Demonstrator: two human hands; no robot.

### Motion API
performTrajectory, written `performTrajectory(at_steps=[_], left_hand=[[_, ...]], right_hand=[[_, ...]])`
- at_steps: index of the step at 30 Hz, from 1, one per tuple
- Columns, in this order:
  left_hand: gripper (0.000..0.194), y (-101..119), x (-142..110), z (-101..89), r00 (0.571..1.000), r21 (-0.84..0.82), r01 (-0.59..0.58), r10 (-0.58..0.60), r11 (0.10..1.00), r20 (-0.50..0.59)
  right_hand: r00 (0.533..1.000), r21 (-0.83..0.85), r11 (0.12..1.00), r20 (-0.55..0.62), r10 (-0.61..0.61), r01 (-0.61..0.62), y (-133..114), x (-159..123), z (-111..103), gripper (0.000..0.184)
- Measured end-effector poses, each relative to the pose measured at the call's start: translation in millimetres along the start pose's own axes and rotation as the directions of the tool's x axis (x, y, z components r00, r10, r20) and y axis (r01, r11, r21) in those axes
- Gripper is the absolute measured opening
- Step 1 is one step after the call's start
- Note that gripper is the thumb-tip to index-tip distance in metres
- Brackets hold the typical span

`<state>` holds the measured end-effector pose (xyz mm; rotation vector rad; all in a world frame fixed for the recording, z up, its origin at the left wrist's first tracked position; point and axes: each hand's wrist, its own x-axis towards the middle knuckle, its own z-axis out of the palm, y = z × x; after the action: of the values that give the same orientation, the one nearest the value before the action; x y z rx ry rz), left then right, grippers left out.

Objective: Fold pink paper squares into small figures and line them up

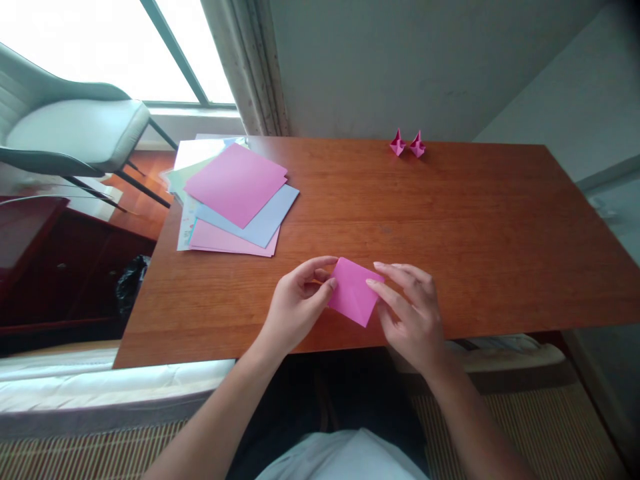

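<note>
Pink folded paper (354, 292) sits between the 2 hands, near the edge of the worktop (500, 247) at 6 o'clock. The left hand (295, 303) has it in a small pinch from 9 o'clock, thumb on the front. The right hand (413, 313) comes in from 3 o'clock and seems to pinch the corner there with 1 finger and the thumb, while its other fingers are spread. I can't tell if the paper touches the wood under it.

Some things could go wrong. If the right hand rubs or pulls too hard, the thin paper could rip. If the left hand lets it slide, the edges may not line up, and the next fold could come out crooked. A fold pressed in the wrong spot would leave a line that is hard to get rid of. And if both hands let go, it might drop off the edge, since that edge is so near.

Now for its looks. It is bright pink and flat, like a little square turned on its tip, with 1 corner near 11 o'clock and 1 pointing to 6. Faint lines run across its front. It is much smaller than the pink sheet (237, 183) at 10 o'clock. At 1 o'clock stand 2 pointy pink origami shapes (419, 145).
</note>
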<state>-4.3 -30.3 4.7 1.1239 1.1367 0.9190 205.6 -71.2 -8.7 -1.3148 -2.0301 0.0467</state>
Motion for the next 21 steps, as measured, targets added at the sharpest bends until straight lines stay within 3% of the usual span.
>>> performTrajectory(at_steps=[3,6,8,12,14,17,21], left_hand=[[0.039,0.1,3.5,-0.9,1.0,0.069,-0.019,0.018,0.997,0.011],[0.029,-1.7,7.1,-2.1,0.993,0.27,-0.121,0.113,0.955,0.045],[0.024,-2.8,10.1,-2.9,0.979,0.487,-0.203,0.189,0.85,0.078],[0.023,-4.7,13.4,-3.6,0.937,0.804,-0.309,0.305,0.508,0.168],[0.024,-5.8,11.0,-4.4,0.901,0.838,-0.372,0.372,0.4,0.223],[0.028,-7.6,1.1,-6.9,0.835,0.817,-0.482,0.45,0.317,0.318],[0.036,-9.0,-13.7,-9.8,0.797,0.806,-0.557,0.4,0.197,0.453]], right_hand=[[0.999,0.012,1.0,0.028,-0.015,0.014,3.6,-1.1,2.7,0.045],[0.998,0.034,0.999,0.058,-0.013,0.011,8.0,-0.2,5.4,0.039],[0.996,0.041,0.999,0.085,-0.02,0.016,11.6,1.4,6.8,0.036],[0.99,0.017,0.998,0.128,-0.061,0.059,17.5,4.0,8.8,0.031],[0.986,0.001,0.997,0.148,-0.08,0.081,18.9,4.3,9.5,0.029],[0.976,-0.025,0.995,0.2,-0.09,0.096,19.3,4.3,9.8,0.027],[0.965,-0.076,0.989,0.243,-0.103,0.124,17.3,6.3,8.5,0.025]])
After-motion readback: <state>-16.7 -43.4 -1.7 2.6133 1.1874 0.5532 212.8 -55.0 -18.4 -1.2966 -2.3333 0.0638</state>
